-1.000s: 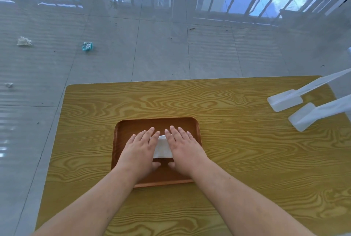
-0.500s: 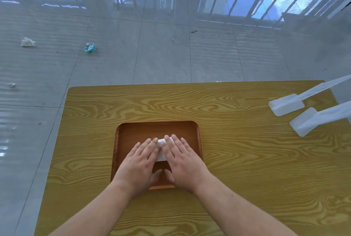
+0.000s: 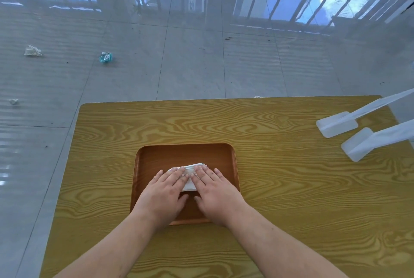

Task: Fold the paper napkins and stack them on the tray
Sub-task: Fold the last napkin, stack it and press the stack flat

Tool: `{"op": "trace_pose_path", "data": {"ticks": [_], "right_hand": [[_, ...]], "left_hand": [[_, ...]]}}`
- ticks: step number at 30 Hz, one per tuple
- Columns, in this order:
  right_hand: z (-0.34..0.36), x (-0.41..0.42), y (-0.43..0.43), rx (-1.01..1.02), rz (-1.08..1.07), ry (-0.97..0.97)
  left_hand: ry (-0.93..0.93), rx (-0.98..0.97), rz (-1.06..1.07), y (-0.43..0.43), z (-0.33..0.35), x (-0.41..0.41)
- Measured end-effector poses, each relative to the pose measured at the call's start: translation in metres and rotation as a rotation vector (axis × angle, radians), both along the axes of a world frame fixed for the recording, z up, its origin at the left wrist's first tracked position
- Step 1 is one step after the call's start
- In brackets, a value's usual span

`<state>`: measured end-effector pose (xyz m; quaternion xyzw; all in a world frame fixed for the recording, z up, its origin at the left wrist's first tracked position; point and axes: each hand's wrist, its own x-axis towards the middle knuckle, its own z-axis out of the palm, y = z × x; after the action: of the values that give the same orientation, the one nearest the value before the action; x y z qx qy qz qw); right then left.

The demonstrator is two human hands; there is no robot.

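Note:
A brown wooden tray (image 3: 186,154) lies on the table in front of me. A small stack of folded white paper napkins (image 3: 189,184) rests in the tray's middle. My left hand (image 3: 164,192) and my right hand (image 3: 215,190) lie flat on the stack, side by side, palms down and fingers straight. They cover most of the napkins. Only a strip between the hands and the far edge past the fingertips shows. Neither hand grips anything.
The tray sits on a yellow wood-grain table (image 3: 291,199). Two white plastic feet on slanted bars (image 3: 336,124) (image 3: 358,146) stand at the table's right side. Beyond the far edge is grey tiled floor with crumpled litter (image 3: 105,57) (image 3: 32,51).
Both hands have slid a little toward me over the napkins, so the stack's far edge now shows past the fingertips. The gap between the hands has narrowed.

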<state>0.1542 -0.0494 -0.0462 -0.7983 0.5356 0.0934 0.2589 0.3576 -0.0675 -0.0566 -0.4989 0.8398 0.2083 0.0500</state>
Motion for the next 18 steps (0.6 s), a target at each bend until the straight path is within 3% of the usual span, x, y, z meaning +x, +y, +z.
{"op": "trace_pose_path", "data": {"ticks": [10,18], "right_hand": [[0.014,-0.002,-0.041,-0.100,0.022,0.217],[0.019,-0.002,-0.040,-0.128,0.003,0.232]], "left_hand": [[-0.233,-0.044,0.045,-0.037,0.015,-0.006],[-0.215,-0.040,0.060,-0.037,0.014,-0.007]]}}
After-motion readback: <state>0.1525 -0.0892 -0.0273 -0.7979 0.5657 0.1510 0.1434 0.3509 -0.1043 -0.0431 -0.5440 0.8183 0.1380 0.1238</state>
